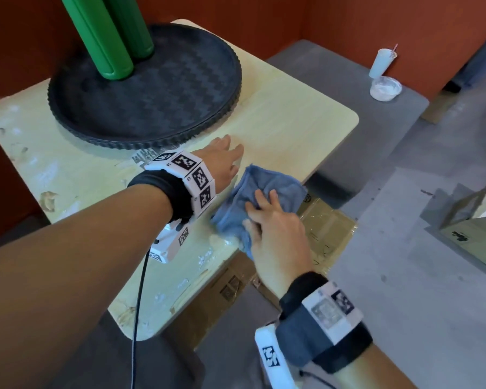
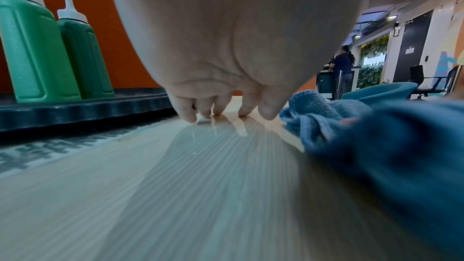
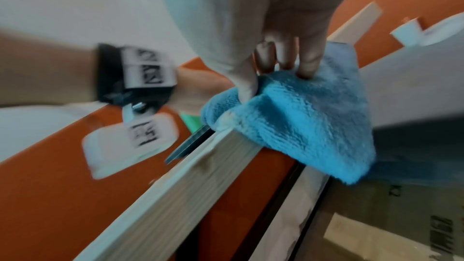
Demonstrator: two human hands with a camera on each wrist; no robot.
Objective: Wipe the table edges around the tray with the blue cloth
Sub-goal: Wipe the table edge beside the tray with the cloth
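Note:
The blue cloth [image 1: 281, 186] lies bunched on the right edge of the pale wooden table [image 1: 292, 122] and hangs over that edge [image 3: 175, 182]. My right hand [image 1: 270, 217] lies on top of the blue cloth [image 3: 301, 122], thumb and fingers [image 3: 306, 70] pinching a fold. My left hand [image 1: 225, 161] lies flat on the table just left of the cloth, fingertips [image 2: 218, 109] touching the wood beside the tray. The round black tray [image 1: 141, 130] sits at the far left with two green bottles [image 1: 101, 37] on it.
The near left tabletop shows worn, flaky patches [image 1: 48, 197]. A grey bench [image 1: 320, 80] beyond the table carries a white cup [image 1: 382, 63] and a bowl [image 1: 385, 88]. Flattened cardboard [image 1: 326, 231] lies under the table's right edge. An open carton [image 1: 472, 228] stands at the right.

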